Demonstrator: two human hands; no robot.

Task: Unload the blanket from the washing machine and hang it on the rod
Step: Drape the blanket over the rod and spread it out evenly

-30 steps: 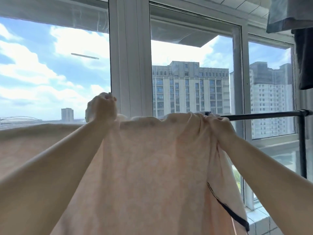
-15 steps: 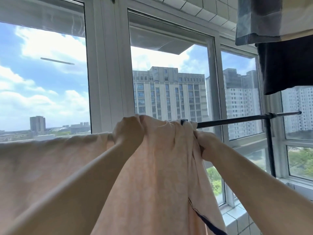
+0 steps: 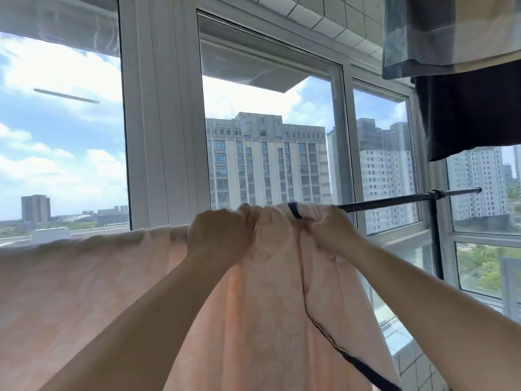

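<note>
Hanging already over the rod (image 3: 394, 200), the blanket (image 3: 267, 277) is bunching at 12 o'clock where the left hand (image 3: 217, 235) and right hand (image 3: 328, 225) are clenching it, leaving only spreading toward 3 o'clock.

The rod (image 3: 394, 201) runs bare at center right. The upright post (image 3: 437, 235) blocks its far end. Hanging dark cloth (image 3: 465, 114) crowds the upper right.

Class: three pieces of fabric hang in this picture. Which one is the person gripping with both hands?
The peach blanket on the black rod; left hand and right hand bunch its top edge. The plaid cloth and dark cloth hang untouched above.
</note>
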